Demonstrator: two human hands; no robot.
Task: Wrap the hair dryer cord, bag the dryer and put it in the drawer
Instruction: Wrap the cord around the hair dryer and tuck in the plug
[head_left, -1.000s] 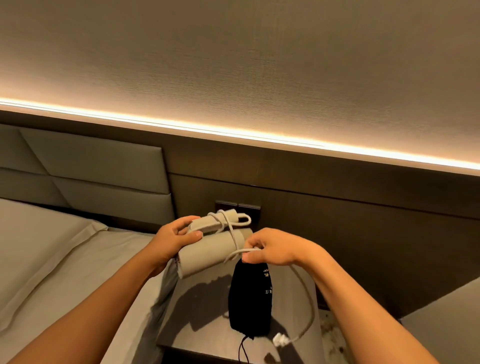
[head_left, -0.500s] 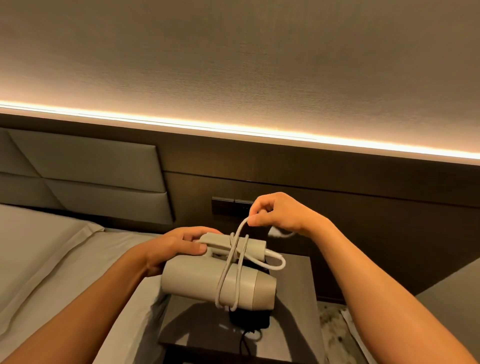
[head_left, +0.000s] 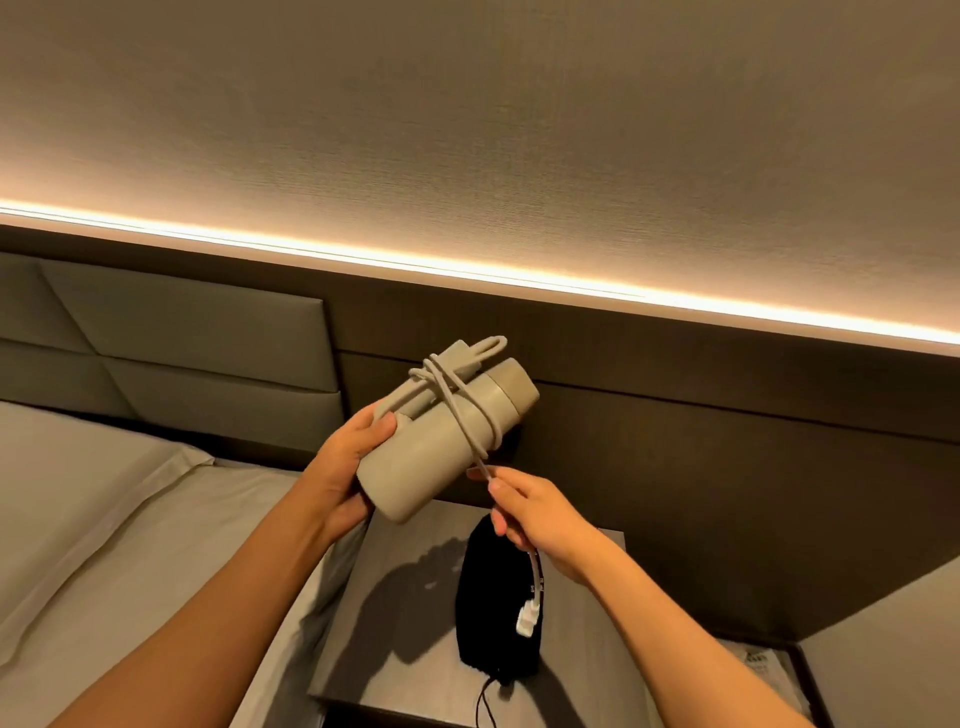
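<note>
Left hand clamped round dryer, now tilted nose-up off the nightstand. Another cord turn on since a moment ago. Right hand pinching the short tail below; plug dangling over bag. Wrapping nearly finished.

Small print on the black bag is too blurred to read.

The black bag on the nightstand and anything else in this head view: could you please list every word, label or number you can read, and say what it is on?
Nothing here can be read.
Black bag: small pale print beside the hanging plug, too small and blurred to read.
Paper at the far right edge: dark marks, blurred, unreadable.
Hair dryer, cord and nightstand: no text visible.
</note>
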